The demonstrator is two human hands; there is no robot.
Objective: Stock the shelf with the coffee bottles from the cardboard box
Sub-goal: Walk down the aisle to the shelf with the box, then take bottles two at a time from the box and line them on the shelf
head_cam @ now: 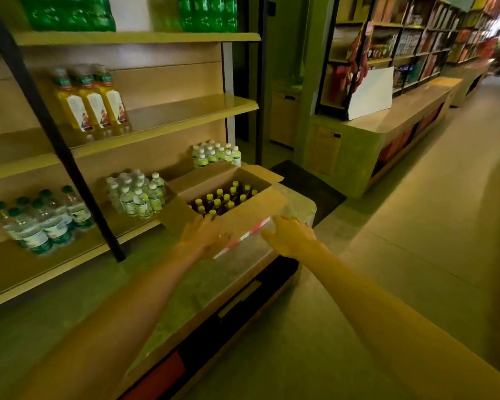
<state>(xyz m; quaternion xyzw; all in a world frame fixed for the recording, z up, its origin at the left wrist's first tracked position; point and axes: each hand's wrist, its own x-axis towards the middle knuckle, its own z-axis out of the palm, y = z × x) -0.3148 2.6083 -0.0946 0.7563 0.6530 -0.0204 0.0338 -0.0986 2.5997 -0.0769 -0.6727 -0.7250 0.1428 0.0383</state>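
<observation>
No legible txt: bottle labels (78,111), white sign (370,92), box tape (243,236) all unreadable.

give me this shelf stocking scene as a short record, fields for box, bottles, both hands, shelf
box: cardboard box open, flaps up, on the low counter in front of the shelf
bottles: coffee bottles upright inside the box, yellow caps, none taken out
left hand: left hand on the box's near edge, by the red-and-white tape
right hand: right hand open, at the box's right corner, holding nothing
shelf: middle shelf mostly bare, juice bottles at its left
</observation>
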